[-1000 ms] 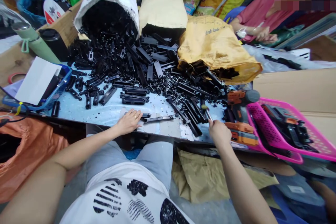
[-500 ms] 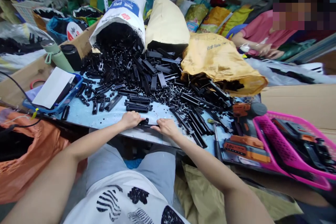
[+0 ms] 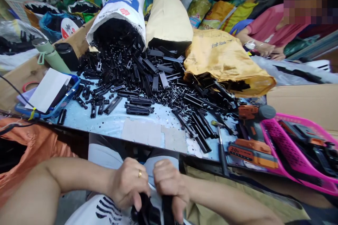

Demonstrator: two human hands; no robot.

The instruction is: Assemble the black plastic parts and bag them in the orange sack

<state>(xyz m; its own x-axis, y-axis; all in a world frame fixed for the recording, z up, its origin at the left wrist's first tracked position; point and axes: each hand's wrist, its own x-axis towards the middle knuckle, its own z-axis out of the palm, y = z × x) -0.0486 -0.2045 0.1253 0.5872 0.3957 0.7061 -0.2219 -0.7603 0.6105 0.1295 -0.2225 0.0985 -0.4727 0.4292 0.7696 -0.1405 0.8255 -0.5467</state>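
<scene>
Close to my body, below the table edge, my left hand grips one side of a black plastic part. On its other side my right hand is closed around it. Its lower end runs out of the picture, and my fingers cover much of it. On the table in front lie flat grey-white pads. Beyond them rests a small stack of long black plastic pieces. Further back spreads a heap of loose black plastic parts, with small metal pins scattered beside it.
Open sacks, one white, one cream and one yellow, lie behind the heap. To the right are a hammer, an orange cordless drill and a pink basket. A blue tray stands left. A co-worker sits back right.
Both hands have come back from the table edge towards my body and turned upright, with the black part between them. The pads they were over are now uncovered.
</scene>
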